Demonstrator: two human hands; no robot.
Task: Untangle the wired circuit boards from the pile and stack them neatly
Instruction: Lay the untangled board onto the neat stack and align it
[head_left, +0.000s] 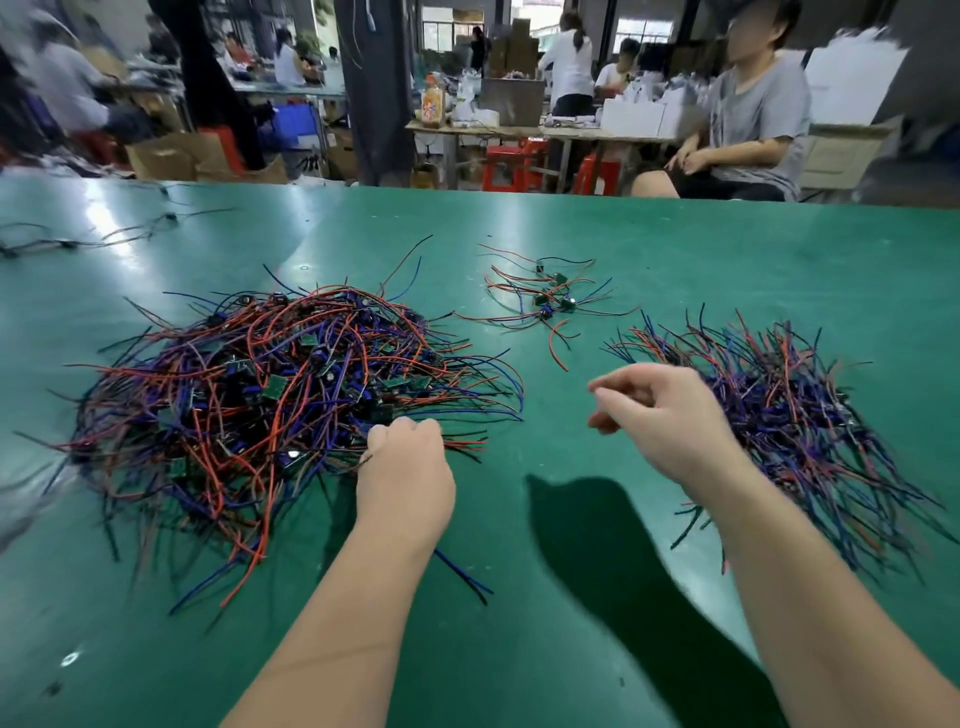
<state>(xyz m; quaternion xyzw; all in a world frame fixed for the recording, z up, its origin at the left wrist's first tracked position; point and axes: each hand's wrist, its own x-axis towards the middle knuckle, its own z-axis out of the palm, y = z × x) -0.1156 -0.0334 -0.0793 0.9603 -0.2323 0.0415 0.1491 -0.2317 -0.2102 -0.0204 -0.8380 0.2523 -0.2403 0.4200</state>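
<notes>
A big tangled pile (260, 395) of small green circuit boards with red, blue and black wires covers the left of the green table (519, 597). My left hand (405, 467) rests at the pile's right edge, fingers curled into the wires there. At the right lies a neater stack (795, 415) of wired boards, their wires fanned out. Beside that stack's left edge my right hand (654, 415) hovers above the table, fingers loosely bent and apart, nothing in it.
A small loose cluster (550, 301) of wired boards lies farther back, between pile and stack. Thin black cables (78, 239) run along the far left of the table. A seated person (737, 130) and other workbenches are beyond the table's far edge.
</notes>
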